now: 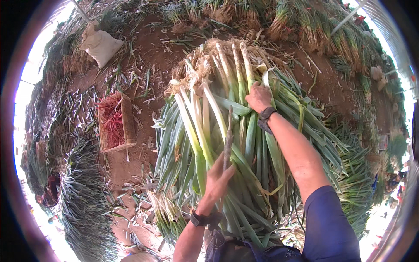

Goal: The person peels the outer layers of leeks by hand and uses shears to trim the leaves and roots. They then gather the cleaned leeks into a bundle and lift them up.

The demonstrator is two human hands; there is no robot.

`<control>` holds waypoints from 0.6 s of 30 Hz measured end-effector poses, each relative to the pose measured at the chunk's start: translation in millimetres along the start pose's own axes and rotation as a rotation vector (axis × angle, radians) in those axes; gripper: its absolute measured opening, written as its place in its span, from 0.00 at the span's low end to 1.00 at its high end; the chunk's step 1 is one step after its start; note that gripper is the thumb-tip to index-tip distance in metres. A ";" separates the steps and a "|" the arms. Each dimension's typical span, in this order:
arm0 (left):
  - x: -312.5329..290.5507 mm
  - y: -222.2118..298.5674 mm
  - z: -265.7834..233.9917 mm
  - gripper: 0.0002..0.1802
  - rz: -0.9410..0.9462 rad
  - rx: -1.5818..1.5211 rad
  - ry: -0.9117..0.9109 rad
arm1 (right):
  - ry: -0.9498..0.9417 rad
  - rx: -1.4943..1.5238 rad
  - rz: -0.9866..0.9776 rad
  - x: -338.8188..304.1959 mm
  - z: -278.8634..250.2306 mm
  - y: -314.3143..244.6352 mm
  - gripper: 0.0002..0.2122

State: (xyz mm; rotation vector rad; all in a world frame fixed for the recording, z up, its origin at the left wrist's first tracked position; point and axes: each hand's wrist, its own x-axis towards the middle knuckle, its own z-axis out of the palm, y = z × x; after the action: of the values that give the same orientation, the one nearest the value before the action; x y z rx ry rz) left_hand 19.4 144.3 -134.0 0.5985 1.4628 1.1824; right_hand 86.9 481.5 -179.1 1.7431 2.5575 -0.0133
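Note:
A big heap of long green onions lies in front of me, roots pointing away and green leaves toward me. My right hand is closed around a green onion stalk at the heap's far right, its white shank and root end showing past the fingers. In my left hand, over the near middle of the heap, is a narrow dark knife with its blade pointing up and away. Several cleaner white-shanked green onions rest just left of the blade, with roots still on.
On the left stands a wicker crate of red ties. A pale sack sits at the far left. Large green onion piles line the left, right and back, and a small bundle lies near me on the littered dirt floor.

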 end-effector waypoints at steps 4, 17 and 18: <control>-5.5 8.3 -7.6 0.43 -0.052 -0.035 -0.006 | -0.192 0.384 0.045 14.7 -39.5 15.6 0.21; 9.6 -1.7 13.0 0.36 0.090 -0.003 0.041 | 0.262 0.811 -0.329 21.5 -378.3 178.7 0.38; 10.5 -1.3 13.9 0.36 0.091 0.000 0.038 | 0.221 0.869 -0.345 17.9 -387.9 183.9 0.38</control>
State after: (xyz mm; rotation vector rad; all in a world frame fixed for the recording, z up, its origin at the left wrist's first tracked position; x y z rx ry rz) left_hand 29.9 157.6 -138.2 0.6512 1.4802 1.2706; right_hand 238.5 578.3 211.1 1.4686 3.2597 -1.1552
